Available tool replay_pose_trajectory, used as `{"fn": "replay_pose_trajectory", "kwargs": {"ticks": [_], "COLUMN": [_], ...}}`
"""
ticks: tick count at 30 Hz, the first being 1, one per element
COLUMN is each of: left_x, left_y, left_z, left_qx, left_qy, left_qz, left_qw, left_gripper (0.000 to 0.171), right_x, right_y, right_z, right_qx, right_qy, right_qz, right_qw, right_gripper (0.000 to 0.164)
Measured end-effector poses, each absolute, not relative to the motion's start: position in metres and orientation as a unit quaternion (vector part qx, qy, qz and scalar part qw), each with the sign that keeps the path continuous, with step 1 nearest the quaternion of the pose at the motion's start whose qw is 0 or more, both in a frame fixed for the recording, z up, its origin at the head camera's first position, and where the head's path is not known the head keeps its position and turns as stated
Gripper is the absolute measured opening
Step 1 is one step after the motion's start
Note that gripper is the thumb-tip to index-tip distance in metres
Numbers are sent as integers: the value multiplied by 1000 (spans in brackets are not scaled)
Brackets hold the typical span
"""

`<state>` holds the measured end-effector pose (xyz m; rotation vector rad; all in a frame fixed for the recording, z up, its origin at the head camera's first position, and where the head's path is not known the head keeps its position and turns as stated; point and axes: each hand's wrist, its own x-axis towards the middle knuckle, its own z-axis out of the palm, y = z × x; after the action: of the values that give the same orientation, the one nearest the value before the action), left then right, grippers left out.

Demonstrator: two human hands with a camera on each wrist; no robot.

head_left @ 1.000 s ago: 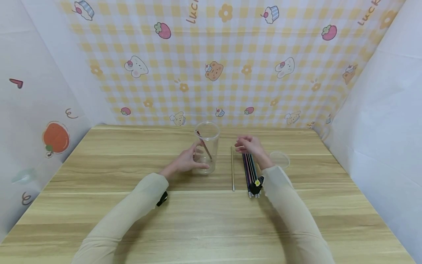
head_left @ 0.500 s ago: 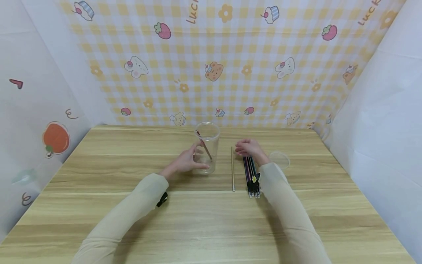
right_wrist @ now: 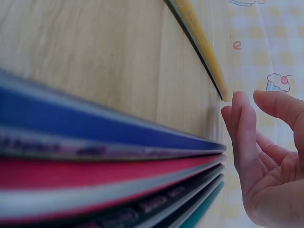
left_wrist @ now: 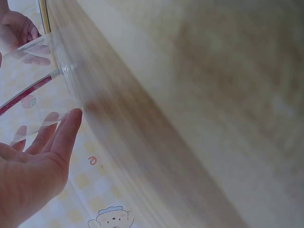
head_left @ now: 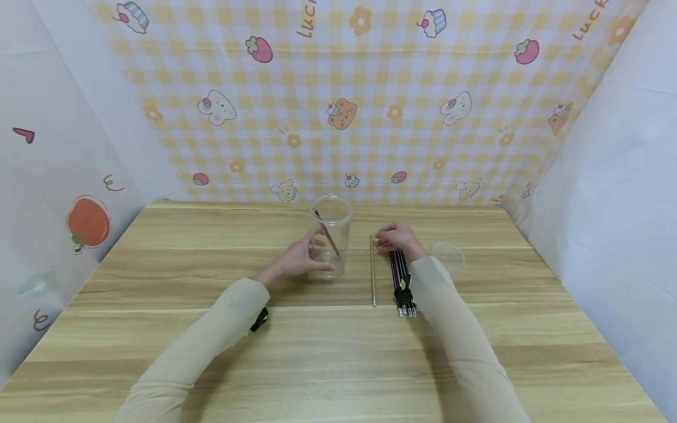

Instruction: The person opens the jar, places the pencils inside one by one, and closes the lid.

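A tall clear plastic cup [head_left: 342, 241] stands upright with one dark red pencil [head_left: 329, 238] leaning inside it. My left hand [head_left: 296, 258] holds the cup low on its left side, thumb in front and fingers behind. Right of the cup, a yellow pencil [head_left: 372, 276] lies alone on the table. My right hand [head_left: 398, 238] is at that pencil's far end, fingertips close to its tip [right_wrist: 223, 92], with a gap between thumb and forefinger. Under the right wrist lies a row of several pencils [head_left: 396, 273]; blue, red, black and green ones [right_wrist: 109, 166] show in the right wrist view.
A clear round lid [head_left: 448, 257] lies flat to the right of the right wrist. A black wrist camera [head_left: 403, 291] overlaps the lower part of the pencil row. The wooden table [head_left: 328, 364] ends at a yellow checked cloth backdrop [head_left: 296, 117].
My right hand has moved slightly down and left, closer to the yellow pencil's far end. The left hand, the cup and the pencils have stayed in place.
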<state>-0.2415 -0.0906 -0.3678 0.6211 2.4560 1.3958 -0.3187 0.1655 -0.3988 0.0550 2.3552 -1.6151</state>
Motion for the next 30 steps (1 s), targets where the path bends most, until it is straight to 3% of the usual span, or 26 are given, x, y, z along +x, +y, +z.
{"fn": "replay_pose_trajectory", "kwargs": {"ticks": [21,30], "left_x": [-238,-240], "left_y": [-91,-91], "left_z": [-365,-366], "left_qx": [210,207], "left_qy": [844,844], "left_qz": [477,477], "left_qw": [128,131], "left_gripper": [73,72], "right_x": [-317,-317], "right_y": [146,140], "right_z": [-405,-406], "right_qx": [14,1], "right_qy": [874,912], "right_qz": [-474,-399], "right_qw": [110,96], "right_gripper": [13,16]}}
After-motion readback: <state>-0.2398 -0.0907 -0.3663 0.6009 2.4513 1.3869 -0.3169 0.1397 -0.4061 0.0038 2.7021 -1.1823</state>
